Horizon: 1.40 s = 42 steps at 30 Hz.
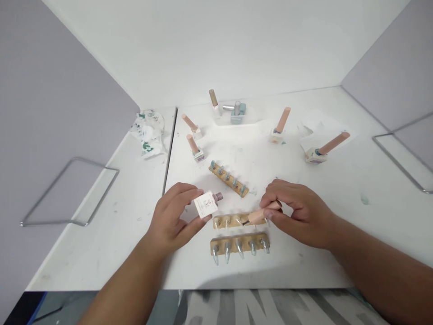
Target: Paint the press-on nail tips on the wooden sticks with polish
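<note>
My left hand grips a white square nail polish bottle, tipped on its side with its uncapped neck facing right. In my right hand is a nail polish brush with a peach cap handle, its dark bristles pointing left and down. The bristles are at a wooden strip of clear false nails, at about its middle nail; whether they touch I cannot tell. Closer to me lies a second strip with several shiny bluish-silver nails. Behind both, a third strip of teal-tipped nails lies at a slant.
Peach-capped bottles stand at the left and right of the table. A clear tray at the back holds more bottles. Paint-smeared tissue lies far left, white paper at right. Metal wire handles flank the side walls.
</note>
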Available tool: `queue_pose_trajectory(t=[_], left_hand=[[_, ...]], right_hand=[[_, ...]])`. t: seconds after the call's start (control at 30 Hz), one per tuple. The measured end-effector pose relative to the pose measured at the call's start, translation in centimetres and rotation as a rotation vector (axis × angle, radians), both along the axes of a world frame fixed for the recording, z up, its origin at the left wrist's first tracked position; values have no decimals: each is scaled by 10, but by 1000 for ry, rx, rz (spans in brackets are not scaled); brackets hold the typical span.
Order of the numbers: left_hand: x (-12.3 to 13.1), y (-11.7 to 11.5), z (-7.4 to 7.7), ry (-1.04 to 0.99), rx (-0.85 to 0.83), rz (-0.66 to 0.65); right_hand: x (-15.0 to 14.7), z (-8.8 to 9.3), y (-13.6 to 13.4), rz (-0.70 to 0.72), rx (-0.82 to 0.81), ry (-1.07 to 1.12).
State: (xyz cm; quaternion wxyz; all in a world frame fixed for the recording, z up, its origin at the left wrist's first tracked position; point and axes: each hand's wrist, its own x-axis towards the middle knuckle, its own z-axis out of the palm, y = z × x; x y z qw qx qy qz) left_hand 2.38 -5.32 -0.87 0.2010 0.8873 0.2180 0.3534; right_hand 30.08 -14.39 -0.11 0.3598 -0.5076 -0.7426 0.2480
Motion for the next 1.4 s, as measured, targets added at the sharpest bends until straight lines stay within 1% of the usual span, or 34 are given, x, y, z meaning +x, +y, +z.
queue_pose_trajectory(t=[0.13, 0.27, 0.43, 0.67, 0.83, 1.03, 1.23, 1.4], left_hand=[[0, 0, -1, -14, 8, -2], [0, 0, -1, -13, 5, 18], [1, 0, 0, -3, 31, 20], [0, 0, -1, -9, 12, -1], [1, -1, 1, -12, 20, 14], [0, 0, -1, -18, 22, 4], [1, 0, -1, -15, 24, -1], [1, -1, 1, -11, 12, 6]], right_hand=[[-3, -2, 0, -9, 21, -17], [-5, -2, 1, 37, 5, -55], [-2, 1, 1, 86, 47, -36], [-6, -1, 1, 21, 119, -27], [-8, -2, 0, 67, 104, -45], [-5, 1, 1, 107, 115, -21], [-9, -2, 0, 73, 183, 17], [-10, -4, -1, 108, 156, -10]])
